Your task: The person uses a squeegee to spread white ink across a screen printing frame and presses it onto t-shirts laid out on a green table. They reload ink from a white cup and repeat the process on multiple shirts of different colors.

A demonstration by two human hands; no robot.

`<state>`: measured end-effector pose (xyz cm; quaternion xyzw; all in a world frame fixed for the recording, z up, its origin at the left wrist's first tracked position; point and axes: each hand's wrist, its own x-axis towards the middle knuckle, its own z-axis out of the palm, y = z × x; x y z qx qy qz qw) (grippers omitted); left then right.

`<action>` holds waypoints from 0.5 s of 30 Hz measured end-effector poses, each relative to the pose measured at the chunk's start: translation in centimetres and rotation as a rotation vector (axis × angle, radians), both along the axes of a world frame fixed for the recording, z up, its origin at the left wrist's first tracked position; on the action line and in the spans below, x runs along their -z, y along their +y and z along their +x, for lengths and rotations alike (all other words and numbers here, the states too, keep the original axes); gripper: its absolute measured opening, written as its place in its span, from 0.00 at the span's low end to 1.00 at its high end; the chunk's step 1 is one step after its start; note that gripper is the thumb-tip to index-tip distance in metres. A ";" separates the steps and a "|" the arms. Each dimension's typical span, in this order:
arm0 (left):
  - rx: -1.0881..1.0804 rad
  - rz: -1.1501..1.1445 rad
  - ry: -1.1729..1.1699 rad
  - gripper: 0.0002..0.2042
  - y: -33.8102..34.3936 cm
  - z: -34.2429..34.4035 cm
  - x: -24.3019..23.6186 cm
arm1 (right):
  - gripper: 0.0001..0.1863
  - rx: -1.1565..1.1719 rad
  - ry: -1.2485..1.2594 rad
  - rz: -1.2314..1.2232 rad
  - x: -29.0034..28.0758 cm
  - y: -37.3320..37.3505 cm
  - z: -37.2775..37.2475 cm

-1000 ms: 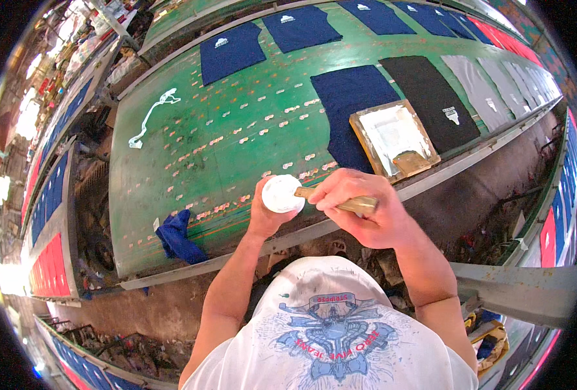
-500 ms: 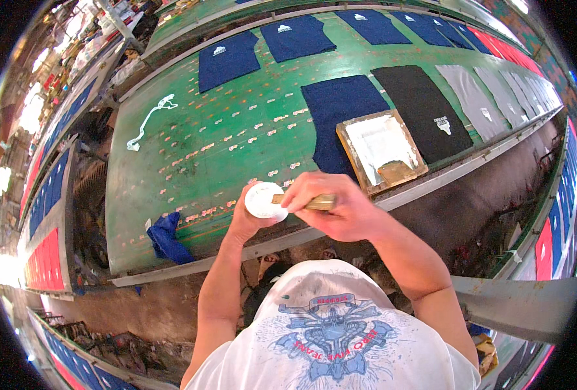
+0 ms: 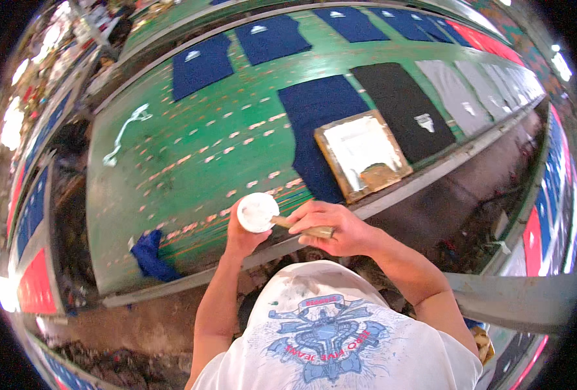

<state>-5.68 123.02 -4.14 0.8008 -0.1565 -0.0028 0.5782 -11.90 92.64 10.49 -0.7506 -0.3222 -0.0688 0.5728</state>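
the left hand point(image 3: 241, 239) wraps a white cup point(image 3: 257, 212) near the green counter's point(image 3: 123, 218) edge; at three o'clock from it, the right hand's point(image 3: 340, 227) grip holds a wooden stick point(image 3: 319, 232). its tip has shifted toward the cup's four-o'clock rim, so work there seems ongoing.

Along the table's point(image 3: 123, 221) near edge, a cloth point(image 3: 152, 257) lies left of the cup point(image 3: 258, 212) in the left hand point(image 3: 242, 238); right, a frame point(image 3: 360, 151) lies on a fabric panel point(image 3: 318, 101).
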 end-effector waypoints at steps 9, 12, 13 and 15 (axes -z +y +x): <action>-0.042 0.333 -0.464 0.47 0.8 4.8 -2.4 | 0.13 0.279 -0.141 -0.617 -4.6 -4.4 0.5; -0.016 0.348 -0.524 0.45 0.8 6.9 -4.3 | 0.18 0.219 -0.075 -0.931 -4.7 -2.6 0.7; -0.005 0.358 -0.546 0.44 0.5 7.6 -4.8 | 0.20 0.178 -0.048 -0.995 -4.6 -1.9 0.8; -0.018 0.375 -0.606 0.41 0.1 8.7 -5.9 | 0.23 0.151 -0.037 -1.015 -4.7 -1.3 1.2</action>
